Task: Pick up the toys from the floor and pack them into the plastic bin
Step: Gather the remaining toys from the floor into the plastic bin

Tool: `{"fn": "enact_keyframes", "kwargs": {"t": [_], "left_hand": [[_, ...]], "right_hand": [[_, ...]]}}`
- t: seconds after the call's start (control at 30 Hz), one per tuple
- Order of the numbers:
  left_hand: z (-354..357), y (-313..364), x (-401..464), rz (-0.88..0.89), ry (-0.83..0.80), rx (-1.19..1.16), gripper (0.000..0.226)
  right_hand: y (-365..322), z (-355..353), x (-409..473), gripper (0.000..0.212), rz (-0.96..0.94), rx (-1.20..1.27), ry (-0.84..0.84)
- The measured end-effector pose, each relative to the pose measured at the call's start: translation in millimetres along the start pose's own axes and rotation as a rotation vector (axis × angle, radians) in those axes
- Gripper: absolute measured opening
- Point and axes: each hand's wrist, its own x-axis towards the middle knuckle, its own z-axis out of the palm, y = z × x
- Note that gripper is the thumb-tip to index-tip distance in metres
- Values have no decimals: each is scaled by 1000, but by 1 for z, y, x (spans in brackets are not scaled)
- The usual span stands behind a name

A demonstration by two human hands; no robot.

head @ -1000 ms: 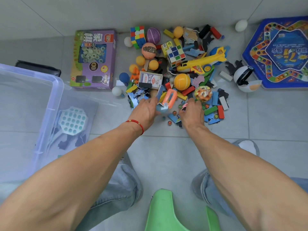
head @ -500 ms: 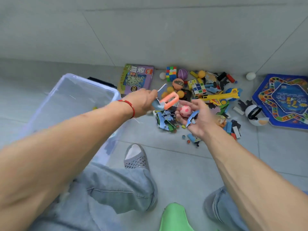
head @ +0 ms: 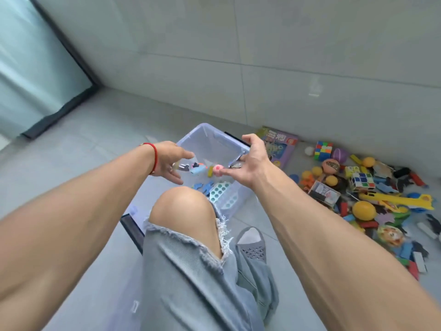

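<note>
The clear plastic bin (head: 210, 130) stands on the floor ahead of my knee. Both hands hover over it with fingers spread. My left hand (head: 170, 163) is open above the bin's left side. My right hand (head: 250, 161) is open above its right side. Between the hands, the orange and blue toy (head: 198, 169), a small pink ball (head: 217, 168) and a yellow piece (head: 210, 171) are falling into or lying in the bin. A teal bubble pad (head: 219, 191) and blue puzzle pieces (head: 202, 187) lie at the bin's bottom.
The toy pile (head: 367, 199) lies on the floor to the right: cubes, balls, a yellow plane, blocks. A purple game box (head: 279, 146) sits by the wall. My bare knee (head: 183, 209) and a grey slipper (head: 251, 244) are below the bin. A dark door frame (head: 57, 113) stands left.
Both hands swung left from the toy pile to above the bin and opened. The orange-blue toy, pink ball and small pieces left my hands and are now in the bin.
</note>
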Motion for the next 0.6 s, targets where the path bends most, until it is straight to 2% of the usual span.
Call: {"fn": "enact_keyframes", "kwargs": {"t": [0.07,0.1,0.23,0.33,0.43,0.5,0.6], "left_hand": [[3,-6,4,-50,15,-113,64],[4,-5,4,-59,29,-112,65],[24,28,-9,50,-7,19,51],[55,70,-30,179,-67,186,42],[90,103,-46,295,-62,363,36],[114,113,-49,347,-34,490,32],[158,116,-45,416,-18,679,29]], "right_hand": [[2,-3,-5,41,-3,-44,-15],[1,-8,-6,46,7,-75,-24],[-11,-35,-7,78,93,-113,-76],[-17,-44,-11,84,92,-136,-127],[-18,-43,-10,70,33,-236,-105],[-24,-52,-9,50,-43,-341,-3],[-38,-97,-18,35,-89,-470,123]]}}
